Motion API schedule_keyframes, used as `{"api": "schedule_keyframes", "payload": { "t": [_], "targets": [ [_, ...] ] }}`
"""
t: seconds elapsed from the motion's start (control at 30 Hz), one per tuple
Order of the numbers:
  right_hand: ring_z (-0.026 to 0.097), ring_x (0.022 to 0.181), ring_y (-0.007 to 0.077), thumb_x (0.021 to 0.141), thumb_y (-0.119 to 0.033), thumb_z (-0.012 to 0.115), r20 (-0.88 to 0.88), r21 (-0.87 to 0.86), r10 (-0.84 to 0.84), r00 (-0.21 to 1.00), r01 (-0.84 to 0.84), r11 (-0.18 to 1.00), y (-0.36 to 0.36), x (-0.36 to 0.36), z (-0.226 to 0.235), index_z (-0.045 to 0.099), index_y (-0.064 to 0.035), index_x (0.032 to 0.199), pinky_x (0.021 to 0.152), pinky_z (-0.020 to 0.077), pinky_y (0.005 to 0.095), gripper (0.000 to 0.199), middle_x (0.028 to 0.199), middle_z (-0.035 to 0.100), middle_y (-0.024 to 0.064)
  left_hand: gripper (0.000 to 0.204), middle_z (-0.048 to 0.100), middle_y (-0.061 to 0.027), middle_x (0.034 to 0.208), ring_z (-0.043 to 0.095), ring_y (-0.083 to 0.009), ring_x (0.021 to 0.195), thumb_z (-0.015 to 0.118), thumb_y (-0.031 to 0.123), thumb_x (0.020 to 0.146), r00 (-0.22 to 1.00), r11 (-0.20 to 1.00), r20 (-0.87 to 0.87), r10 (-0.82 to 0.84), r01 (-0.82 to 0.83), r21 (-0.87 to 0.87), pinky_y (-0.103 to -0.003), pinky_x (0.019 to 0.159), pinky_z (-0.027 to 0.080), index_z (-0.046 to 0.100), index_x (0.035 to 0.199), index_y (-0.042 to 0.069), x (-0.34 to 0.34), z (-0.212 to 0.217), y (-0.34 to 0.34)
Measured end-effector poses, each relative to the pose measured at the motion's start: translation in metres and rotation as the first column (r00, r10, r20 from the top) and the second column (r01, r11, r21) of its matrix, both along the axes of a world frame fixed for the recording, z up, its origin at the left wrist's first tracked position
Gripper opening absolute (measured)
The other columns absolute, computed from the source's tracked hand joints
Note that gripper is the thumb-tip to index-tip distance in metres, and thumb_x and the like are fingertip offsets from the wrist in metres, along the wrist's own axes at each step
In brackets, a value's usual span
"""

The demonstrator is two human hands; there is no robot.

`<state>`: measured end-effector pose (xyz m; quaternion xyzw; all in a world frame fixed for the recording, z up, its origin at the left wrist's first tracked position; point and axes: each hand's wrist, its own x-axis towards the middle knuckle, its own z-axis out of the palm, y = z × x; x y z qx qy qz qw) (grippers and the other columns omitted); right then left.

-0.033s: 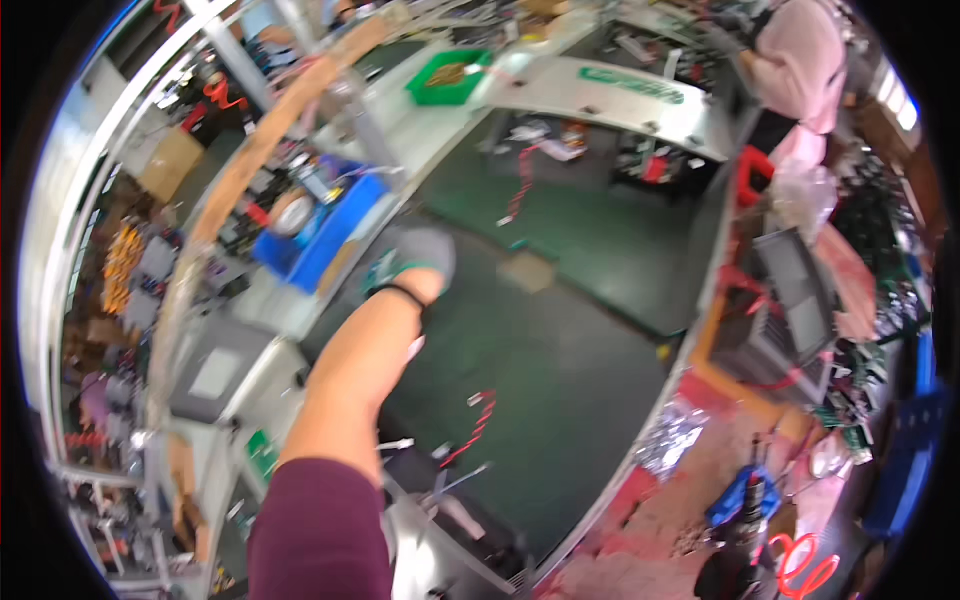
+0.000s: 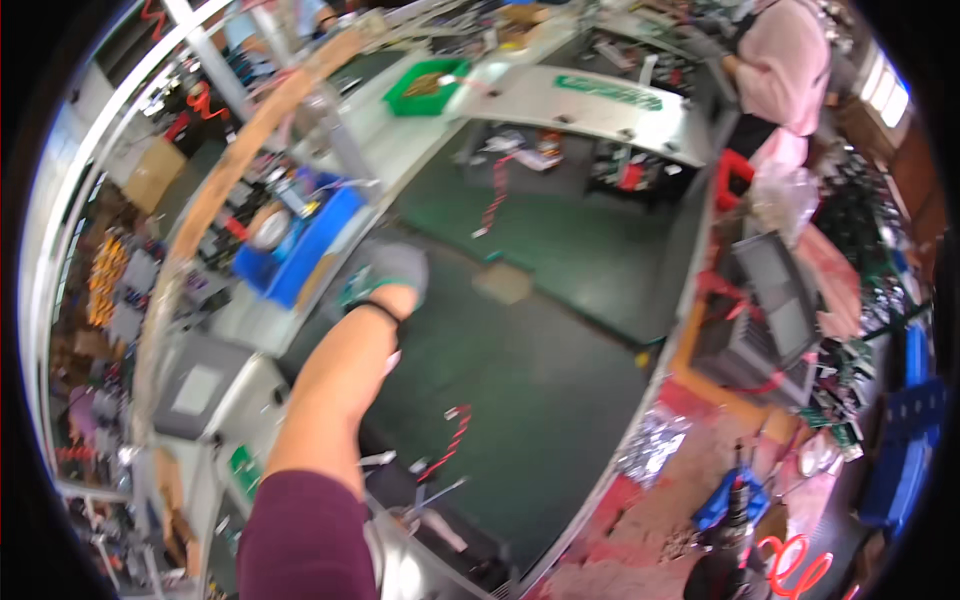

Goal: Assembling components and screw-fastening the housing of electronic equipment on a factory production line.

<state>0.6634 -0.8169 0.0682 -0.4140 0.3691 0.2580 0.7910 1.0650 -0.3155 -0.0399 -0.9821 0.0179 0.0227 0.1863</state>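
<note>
My left arm, in a dark purple sleeve pushed up above the forearm, reaches forward from the lower edge. A black band circles its wrist. My left hand [image 2: 398, 266], in a grey glove with teal at its edge, is over the far left part of a dark green work surface [image 2: 530, 390]. It is nearest to a blue bin [image 2: 325, 235] of mixed parts, to its left. The glove is blurred and its fingers are hidden, so I cannot tell what it holds, if anything. My right hand is out of view.
A red-and-black twisted cable [image 2: 455, 440] lies on the near surface; another red cable [image 2: 492, 200] lies farther off. A green tray [image 2: 405, 100] stands at the back. To the right are a grey open-lidded case [image 2: 750, 350] and a power screwdriver [image 2: 738, 510]. A person in pink [image 2: 785, 65] works at far right.
The whole view has shifted slightly, so the scene sits a little farther left. My left hand stays in about the same place over the surface.
</note>
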Motion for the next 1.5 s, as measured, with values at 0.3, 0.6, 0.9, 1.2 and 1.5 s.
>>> {"api": "schedule_keyframes", "payload": {
  "t": [0.3, 0.6, 0.9, 1.2, 1.5],
  "targets": [
    [0.056, 0.076, 0.023, 0.076, -0.011, 0.069, 0.41, 0.092, -0.057, 0.91, 0.021, 0.996, 0.02, -0.003, 0.021, 0.047, -0.0001, 0.12, 0.061, 0.0477, 0.0343, 0.051, 0.089, 0.057, 0.0088, 0.024, 0.069, -0.0129, 0.096, 0.067, -0.0294, 0.088, 0.058, 0.02, 0.081, 0.96, 0.945, -0.119, 0.255, -0.273, -0.178, -0.04, 0.073, 0.051, 0.07, 0.097, 0.007, -0.018, 0.115, -0.007],
    [0.057, 0.061, 0.0235, 0.085, -0.044, 0.058, 0.629, 0.086, -0.017, 0.777, -0.048, 0.995, 0.089, 0.021, 0.065, 0.05, -0.0101, 0.116, 0.052, 0.0469, 0.0342, 0.046, 0.112, 0.057, 0.02, 0.025, 0.036, 0.0075, 0.054, 0.029, -0.0029, 0.044, 0.061, 0.028, 0.086, 0.993, -0.302, -0.104, -0.05, -0.114, -0.946, -0.022, 0.04, 0.022, 0.054, 0.071, 0.009, -0.225, 0.287, -0.109],
    [0.062, 0.062, 0.0165, 0.092, -0.044, 0.048, 0.71, 0.395, -0.151, 0.688, -0.212, 0.894, 0.159, 0.005, 0.092, 0.053, -0.0047, 0.108, 0.049, 0.0499, 0.026, 0.043, 0.079, 0.062, 0.0069, 0.023, 0.045, 0.0055, 0.06, 0.036, -0.0029, 0.052, 0.064, 0.024, 0.086, 0.964, -0.425, -0.204, 0.171, -0.115, -0.898, -0.021, 0.046, 0.025, 0.064, 0.085, 0.001, -0.428, 0.279, -0.105],
    [0.062, 0.08, 0.0148, 0.078, -0.029, 0.071, 0.791, 0.175, 0.147, 0.594, -0.448, 0.877, 0.195, -0.024, 0.113, 0.054, 0.0003, 0.108, 0.067, 0.0529, 0.0256, 0.045, 0.092, 0.061, 0.0078, 0.038, 0.054, -0.0012, 0.067, 0.045, -0.0074, 0.06, 0.057, 0.037, 0.089, 0.995, -0.596, -0.097, 0.039, -0.055, -0.801, -0.024, 0.057, 0.037, 0.061, 0.1, 0.001, -0.542, 0.287, -0.036],
    [0.061, 0.087, 0.0181, 0.08, -0.02, 0.066, 0.816, 0.224, 0.182, 0.549, -0.591, 0.775, 0.197, -0.016, 0.109, 0.054, 0.001, 0.109, 0.073, 0.0522, 0.0298, 0.038, 0.1, 0.058, 0.0092, 0.072, 0.063, -0.0144, 0.068, 0.044, -0.0094, 0.047, 0.047, 0.067, 0.084, 0.964, -0.472, -0.222, -0.142, -0.264, -0.841, -0.022, 0.044, 0.033, 0.063, 0.103, 0.0, -0.561, 0.29, -0.006]
  ]
}}
